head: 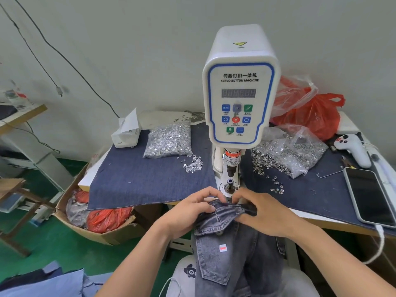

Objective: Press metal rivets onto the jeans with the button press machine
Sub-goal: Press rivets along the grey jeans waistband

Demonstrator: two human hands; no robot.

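Grey jeans point(231, 249) hang over my lap, their waistband bunched just below the white servo button machine point(240, 86). My left hand point(192, 209) grips the folded waistband from the left, fingers curled over the fabric. On the right side, my right hand point(259, 211) pinches the same fold. The machine's lower die point(229, 185) stands bare just beyond my fingertips. A bag of silver rivet tacks point(169, 140) lies left of the machine, with loose tacks point(192, 165) beside it. To the right lies a bag of rivet caps point(287, 151).
Blue denim cloth point(139, 179) covers the table. A phone point(368, 196) on a charging cable lies at the right edge, with a white handheld controller point(353, 146) behind it. Red plastic bags point(310, 112) sit at the back right. A tissue pack point(126, 131) sits at the back left. A cardboard box point(96, 217) stands on the floor.
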